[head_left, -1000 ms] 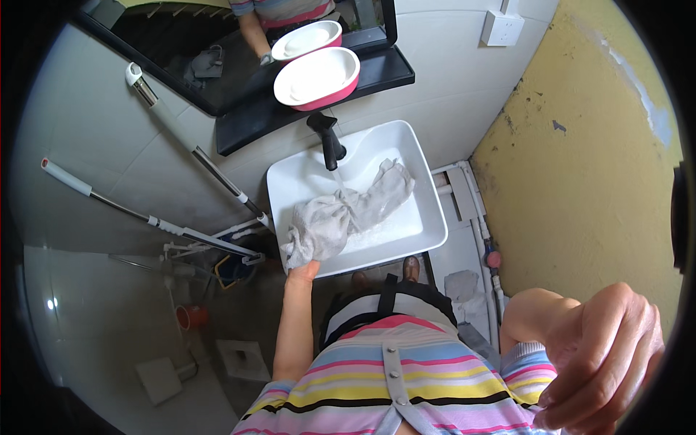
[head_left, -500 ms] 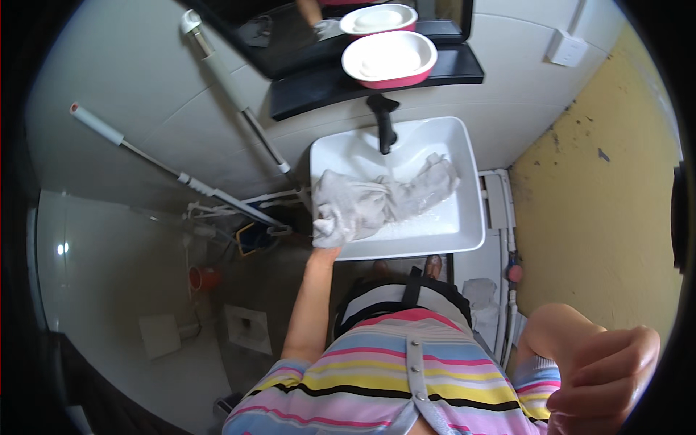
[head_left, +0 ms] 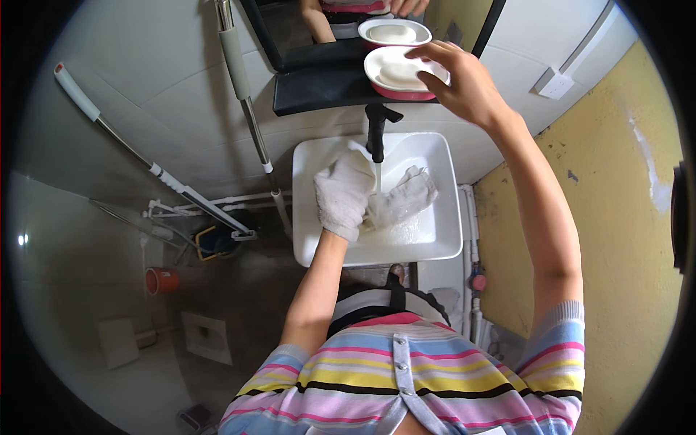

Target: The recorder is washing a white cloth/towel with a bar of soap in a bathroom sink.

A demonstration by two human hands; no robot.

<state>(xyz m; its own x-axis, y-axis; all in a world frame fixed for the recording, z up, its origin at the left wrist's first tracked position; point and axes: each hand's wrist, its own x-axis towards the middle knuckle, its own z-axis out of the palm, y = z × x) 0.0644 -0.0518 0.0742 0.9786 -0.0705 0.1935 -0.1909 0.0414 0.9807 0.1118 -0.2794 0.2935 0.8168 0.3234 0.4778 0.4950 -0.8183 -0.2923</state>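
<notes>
A wet light-grey cloth that looks like a sock (head_left: 346, 190) is pulled over my left hand, hiding its fingers, above the left side of the white sink (head_left: 444, 235). A second grey-white sock-like piece (head_left: 406, 197) lies crumpled in the basin, under the stream from the black faucet (head_left: 376, 130). My right hand (head_left: 464, 80) is up at the shelf, thumb and fingers apart and holding nothing. Its fingertips hover at the right rim of a pink-and-white soap dish (head_left: 404, 93). Inside that dish rests a white bar of soap (head_left: 399, 75).
The dish stands on a black shelf (head_left: 312, 94) below a mirror (head_left: 290, 32). Two long-handled poles (head_left: 250, 119) lean at the left wall. A red bucket (head_left: 162, 280) stands on the floor at left. A yellow peeling wall (head_left: 616, 217) rises on the right.
My right hand has swung from the lower right, where it was curled, up to the soap dish and opened. My left hand, inside the cloth, has lifted toward the faucet.
</notes>
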